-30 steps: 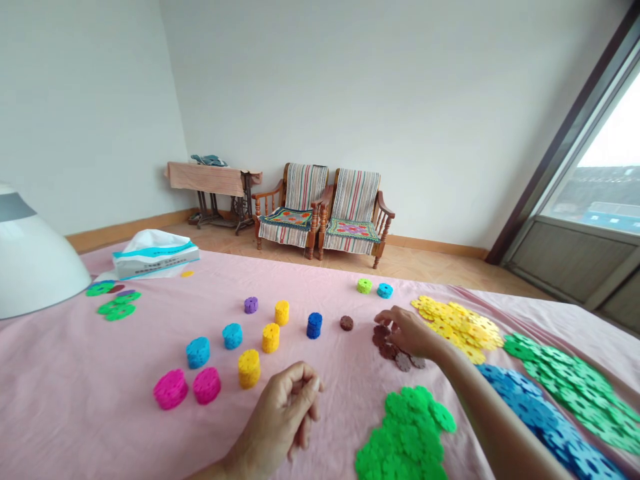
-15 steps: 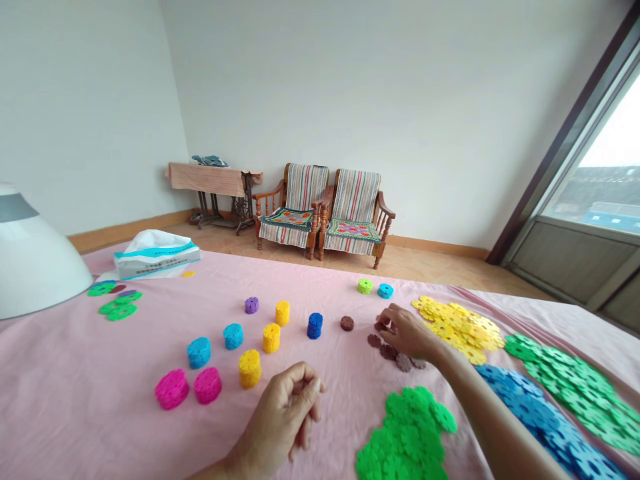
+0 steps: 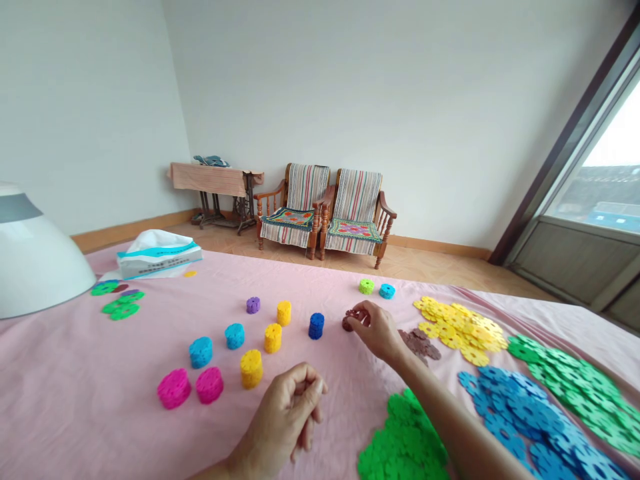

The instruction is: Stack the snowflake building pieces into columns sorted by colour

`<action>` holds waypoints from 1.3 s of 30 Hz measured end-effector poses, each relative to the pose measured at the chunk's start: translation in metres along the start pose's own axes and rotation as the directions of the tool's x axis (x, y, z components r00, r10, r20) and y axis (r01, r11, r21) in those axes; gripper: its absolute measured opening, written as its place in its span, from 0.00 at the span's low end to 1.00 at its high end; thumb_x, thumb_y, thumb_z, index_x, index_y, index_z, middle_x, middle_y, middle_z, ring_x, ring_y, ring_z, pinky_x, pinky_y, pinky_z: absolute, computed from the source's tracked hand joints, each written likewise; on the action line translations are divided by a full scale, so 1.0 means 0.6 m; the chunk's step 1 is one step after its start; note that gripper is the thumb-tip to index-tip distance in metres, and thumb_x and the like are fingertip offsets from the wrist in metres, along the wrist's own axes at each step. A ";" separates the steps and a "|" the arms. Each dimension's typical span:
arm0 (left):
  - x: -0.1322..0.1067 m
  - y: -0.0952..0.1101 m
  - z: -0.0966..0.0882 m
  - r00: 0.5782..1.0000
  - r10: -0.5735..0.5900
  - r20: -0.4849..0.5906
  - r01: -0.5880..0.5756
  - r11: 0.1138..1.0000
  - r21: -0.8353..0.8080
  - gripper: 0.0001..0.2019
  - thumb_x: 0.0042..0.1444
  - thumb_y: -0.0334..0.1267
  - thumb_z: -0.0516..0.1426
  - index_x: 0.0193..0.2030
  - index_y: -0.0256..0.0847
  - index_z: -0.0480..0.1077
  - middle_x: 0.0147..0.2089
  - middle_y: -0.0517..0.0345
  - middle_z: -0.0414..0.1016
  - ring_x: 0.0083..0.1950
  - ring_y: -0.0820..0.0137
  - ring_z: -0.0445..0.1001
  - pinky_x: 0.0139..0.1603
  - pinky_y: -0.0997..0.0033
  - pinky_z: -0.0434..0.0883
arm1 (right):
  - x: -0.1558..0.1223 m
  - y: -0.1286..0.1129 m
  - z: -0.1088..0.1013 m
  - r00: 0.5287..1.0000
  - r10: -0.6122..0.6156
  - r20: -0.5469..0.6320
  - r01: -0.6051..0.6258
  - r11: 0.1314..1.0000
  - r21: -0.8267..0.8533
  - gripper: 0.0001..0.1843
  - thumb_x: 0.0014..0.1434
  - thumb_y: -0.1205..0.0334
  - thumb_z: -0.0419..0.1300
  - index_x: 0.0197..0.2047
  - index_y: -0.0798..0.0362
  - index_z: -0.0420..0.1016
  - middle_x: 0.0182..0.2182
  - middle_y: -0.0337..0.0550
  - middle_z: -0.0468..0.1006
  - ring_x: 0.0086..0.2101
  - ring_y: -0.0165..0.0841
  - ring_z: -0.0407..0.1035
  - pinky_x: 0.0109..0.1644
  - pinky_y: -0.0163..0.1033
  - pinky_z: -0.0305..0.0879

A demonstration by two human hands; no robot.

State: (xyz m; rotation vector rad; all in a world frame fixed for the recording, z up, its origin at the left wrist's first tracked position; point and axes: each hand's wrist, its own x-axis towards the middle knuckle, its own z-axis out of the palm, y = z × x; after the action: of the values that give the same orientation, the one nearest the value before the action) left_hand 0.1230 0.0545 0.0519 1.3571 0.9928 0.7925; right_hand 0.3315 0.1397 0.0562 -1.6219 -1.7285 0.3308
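My right hand point(image 3: 374, 327) pinches a brown snowflake disc point(image 3: 356, 315) at the small brown stack; the fingertips partly cover both. Just right of its wrist lie loose brown discs point(image 3: 421, 345) in a low heap. My left hand point(image 3: 293, 407) rests with curled fingers and thumb against them, and nothing shows in it. Left of the brown stack stands a dark blue stack point(image 3: 316, 326). Nearest my left hand is a yellow stack point(image 3: 251, 369), with two more yellow stacks behind it. Two pink stacks point(image 3: 174, 388) and two light blue stacks point(image 3: 201, 352) stand farther left.
Heaps of yellow point(image 3: 465, 330), blue point(image 3: 535, 413), green point(image 3: 580, 380) and bright green discs point(image 3: 400, 440) lie on the right. A tissue pack point(image 3: 159, 257) and a white rounded object point(image 3: 40, 260) are at left. Two chairs point(image 3: 325, 213) stand beyond the pink cloth point(image 3: 125, 373).
My right hand has moved left from the loose brown discs to the brown stack, carrying a brown disc. My left hand has stayed in place.
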 end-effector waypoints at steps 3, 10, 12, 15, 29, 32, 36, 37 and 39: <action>-0.001 0.001 0.000 1.000 0.007 0.004 -0.007 1.000 0.002 0.20 0.53 0.57 0.52 0.32 0.39 0.60 0.23 0.66 0.65 0.12 0.84 0.57 0.07 0.88 0.50 | 0.000 0.007 0.002 1.000 0.017 -0.012 -0.017 1.000 -0.002 0.09 0.50 0.58 0.57 0.34 0.53 0.71 0.28 0.40 0.74 0.27 0.30 0.66 0.32 0.35 0.61; -0.002 -0.001 0.001 1.000 0.010 0.007 -0.010 1.000 0.005 0.20 0.53 0.57 0.52 0.32 0.39 0.60 0.23 0.66 0.65 0.12 0.84 0.57 0.07 0.88 0.50 | 0.000 0.015 0.013 1.000 0.024 0.008 -0.024 0.999 -0.030 0.08 0.47 0.58 0.60 0.32 0.52 0.72 0.26 0.38 0.73 0.27 0.30 0.66 0.30 0.34 0.58; -0.002 -0.002 0.000 1.000 0.014 0.010 -0.014 1.000 0.004 0.20 0.53 0.57 0.52 0.32 0.39 0.60 0.23 0.66 0.65 0.12 0.84 0.57 0.07 0.88 0.50 | 0.001 0.019 0.016 1.000 0.027 0.004 -0.027 0.999 -0.040 0.08 0.47 0.59 0.60 0.32 0.52 0.72 0.25 0.38 0.73 0.27 0.30 0.66 0.30 0.33 0.58; -0.001 -0.002 0.000 1.000 0.017 0.011 -0.017 1.000 0.003 0.20 0.53 0.57 0.52 0.32 0.39 0.60 0.23 0.66 0.65 0.12 0.84 0.57 0.07 0.88 0.50 | 0.001 0.025 0.018 1.000 0.029 0.006 -0.029 0.999 -0.043 0.08 0.47 0.59 0.60 0.32 0.52 0.72 0.26 0.38 0.73 0.27 0.30 0.66 0.30 0.33 0.57; 0.000 -0.001 0.001 1.000 0.012 0.013 -0.012 1.000 0.008 0.20 0.53 0.57 0.51 0.32 0.38 0.60 0.23 0.66 0.66 0.12 0.84 0.57 0.07 0.88 0.50 | 0.002 0.013 -0.003 0.999 0.040 -0.002 -0.040 0.999 -0.024 0.11 0.48 0.57 0.59 0.35 0.54 0.72 0.25 0.38 0.73 0.26 0.30 0.66 0.31 0.34 0.58; -0.001 -0.001 0.000 1.000 0.012 0.016 -0.012 1.000 0.006 0.20 0.53 0.57 0.51 0.32 0.39 0.60 0.23 0.66 0.65 0.12 0.84 0.57 0.07 0.88 0.50 | 0.004 0.006 -0.041 0.999 0.036 0.014 -0.035 0.998 -0.047 0.09 0.52 0.58 0.56 0.32 0.54 0.73 0.24 0.39 0.73 0.25 0.29 0.65 0.29 0.33 0.57; -0.001 -0.002 -0.001 1.000 0.016 0.018 -0.016 1.000 0.004 0.20 0.53 0.57 0.52 0.32 0.39 0.59 0.23 0.66 0.65 0.12 0.84 0.58 0.07 0.88 0.51 | 0.000 0.009 -0.091 0.970 0.034 0.241 0.006 0.987 -0.162 0.05 0.47 0.63 0.57 0.28 0.54 0.73 0.23 0.39 0.74 0.25 0.29 0.66 0.28 0.32 0.57; -0.001 -0.002 -0.001 1.000 0.016 0.016 -0.016 1.000 0.005 0.20 0.53 0.57 0.52 0.32 0.39 0.59 0.23 0.66 0.65 0.12 0.84 0.58 0.07 0.88 0.50 | -0.003 0.012 -0.099 0.953 0.038 0.300 0.024 0.979 -0.202 0.05 0.46 0.63 0.58 0.29 0.54 0.73 0.25 0.40 0.75 0.26 0.30 0.67 0.29 0.33 0.57; -0.001 -0.001 -0.001 1.000 0.009 0.014 -0.010 1.000 0.012 0.20 0.53 0.57 0.52 0.32 0.39 0.59 0.23 0.66 0.65 0.12 0.84 0.58 0.07 0.88 0.50 | -0.009 0.018 -0.104 0.927 0.049 0.372 0.062 0.958 -0.281 0.08 0.44 0.62 0.60 0.31 0.53 0.73 0.29 0.42 0.76 0.30 0.32 0.68 0.31 0.33 0.58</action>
State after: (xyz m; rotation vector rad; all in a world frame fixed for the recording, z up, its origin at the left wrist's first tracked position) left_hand 0.1219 0.0543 0.0514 1.3767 0.9818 0.7841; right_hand 0.3801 0.1185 0.0912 -1.8505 -2.1535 0.4237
